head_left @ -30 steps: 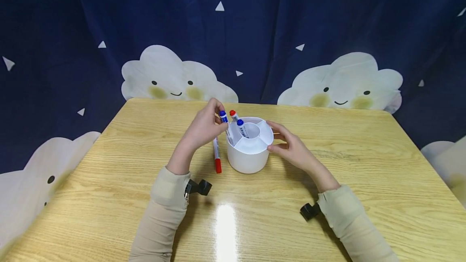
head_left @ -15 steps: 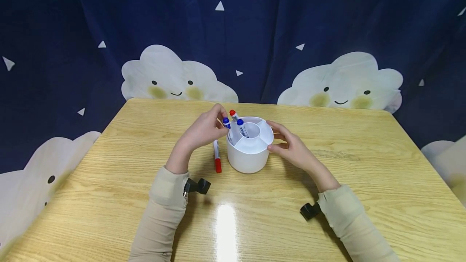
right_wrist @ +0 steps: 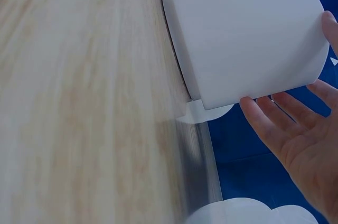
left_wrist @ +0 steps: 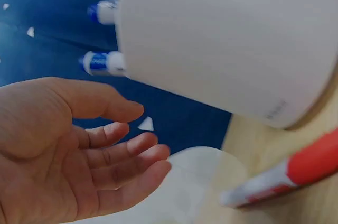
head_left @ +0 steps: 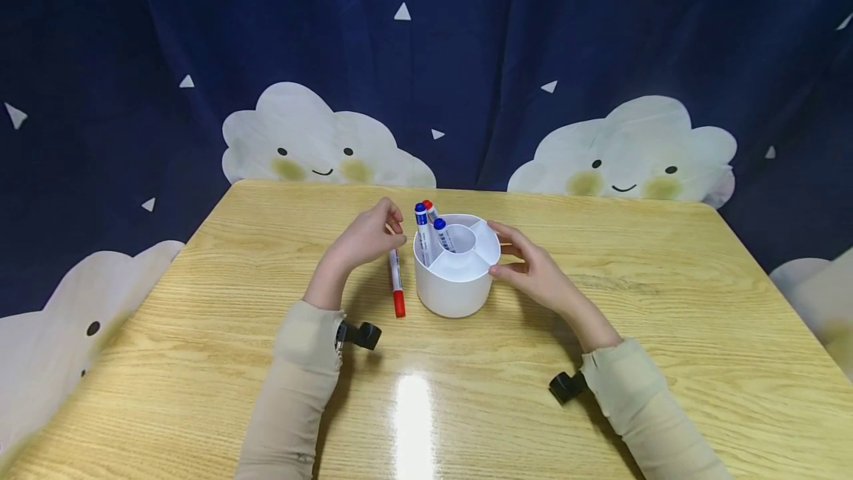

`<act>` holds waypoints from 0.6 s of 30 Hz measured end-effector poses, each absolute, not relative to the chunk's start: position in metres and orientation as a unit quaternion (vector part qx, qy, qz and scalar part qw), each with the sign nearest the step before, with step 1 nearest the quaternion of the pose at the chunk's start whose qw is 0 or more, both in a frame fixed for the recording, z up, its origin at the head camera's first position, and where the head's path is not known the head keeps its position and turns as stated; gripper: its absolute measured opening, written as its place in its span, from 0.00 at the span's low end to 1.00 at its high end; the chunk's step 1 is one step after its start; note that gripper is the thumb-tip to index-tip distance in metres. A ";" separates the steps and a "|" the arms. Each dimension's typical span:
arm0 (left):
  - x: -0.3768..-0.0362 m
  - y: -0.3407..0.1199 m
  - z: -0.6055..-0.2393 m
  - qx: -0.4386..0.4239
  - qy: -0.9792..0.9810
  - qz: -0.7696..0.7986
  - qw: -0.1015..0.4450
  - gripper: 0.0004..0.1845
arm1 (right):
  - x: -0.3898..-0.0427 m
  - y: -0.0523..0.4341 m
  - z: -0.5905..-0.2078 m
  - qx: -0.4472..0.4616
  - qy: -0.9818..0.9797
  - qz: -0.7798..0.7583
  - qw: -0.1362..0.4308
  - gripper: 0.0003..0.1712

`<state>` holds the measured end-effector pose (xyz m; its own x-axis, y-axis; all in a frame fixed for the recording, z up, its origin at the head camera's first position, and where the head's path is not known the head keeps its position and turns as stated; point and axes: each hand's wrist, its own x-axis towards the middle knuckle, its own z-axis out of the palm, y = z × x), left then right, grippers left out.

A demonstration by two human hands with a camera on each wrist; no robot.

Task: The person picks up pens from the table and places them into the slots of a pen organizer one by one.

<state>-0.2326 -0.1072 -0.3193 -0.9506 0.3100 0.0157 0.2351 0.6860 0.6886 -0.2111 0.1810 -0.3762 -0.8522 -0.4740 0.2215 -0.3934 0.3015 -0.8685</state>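
A round white desk organizer (head_left: 455, 296) with compartments stands upright on the table. Two blue-capped markers lean in it: one blue-capped marker (head_left: 423, 232) in the left compartment, another blue-capped marker (head_left: 441, 228) in the centre. Behind the first, a red-capped marker (head_left: 429, 207) shows only its upper end. My left hand (head_left: 366, 235) is just left of the organizer, holding nothing, its fingers loosely bent and apart from the markers. My right hand (head_left: 536, 272) holds the organizer's right side, thumb nearer me and fingers farther back, also seen in the right wrist view.
A red-capped marker (head_left: 397, 291) lies on the wooden table (head_left: 266, 361), left of the organizer and close to the left hand. A dark blue curtain (head_left: 466, 58) with clouds hangs behind the table's far edge.
My left hand lowered a blue-capped marker into the organizer's left compartment, let it go and drew back to the left. The right hand and organizer stayed in place.
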 end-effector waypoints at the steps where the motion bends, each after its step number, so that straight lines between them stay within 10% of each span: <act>1: -0.235 -0.108 -0.323 0.140 0.919 0.366 0.051 0.17 | -0.211 0.181 -0.376 -0.270 0.806 -0.526 0.037 0.40; 18: -0.255 -0.104 -0.373 0.041 0.946 0.316 0.049 0.30 | -0.211 0.180 -0.376 -0.269 0.806 -0.526 0.034 0.38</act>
